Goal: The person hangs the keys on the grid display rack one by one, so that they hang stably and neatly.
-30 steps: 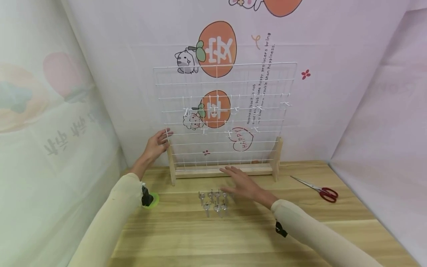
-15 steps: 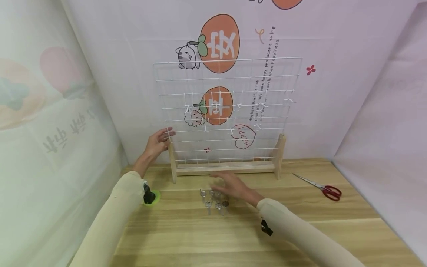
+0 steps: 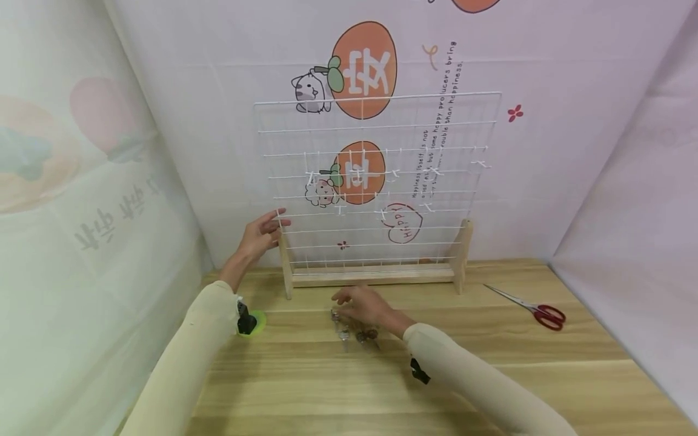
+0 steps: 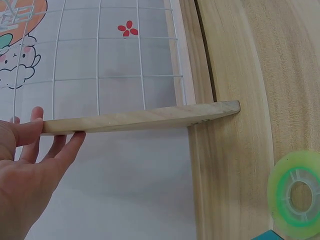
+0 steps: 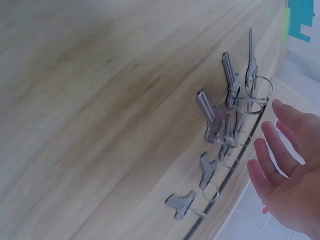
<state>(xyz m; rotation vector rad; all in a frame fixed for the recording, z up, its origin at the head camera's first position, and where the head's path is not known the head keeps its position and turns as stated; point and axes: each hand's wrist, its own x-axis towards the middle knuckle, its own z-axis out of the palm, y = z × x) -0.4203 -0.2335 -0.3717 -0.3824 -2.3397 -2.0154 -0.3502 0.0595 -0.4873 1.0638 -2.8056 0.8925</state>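
**Loosely spread, right hand point(image 3: 361, 303) nears metal clips point(image 5: 181, 202)**

Its grip holds nothing, fingers slightly bent beside the ringed clips, which lie on the table point(image 3: 327, 387) before the rack's wooden base point(image 3: 373, 277). The left hand point(image 3: 260, 237) pinches a wooden upright point(image 4: 150, 119) between thumb and fingers. Scissors point(image 3: 529, 307) lie well to the right.

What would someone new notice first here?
Probably the white wire rack, held in its wooden stand at the back of the table, before a backdrop printed with orange fruit. Next come the metal clips near the right hand, and the red-handled scissors farther right.
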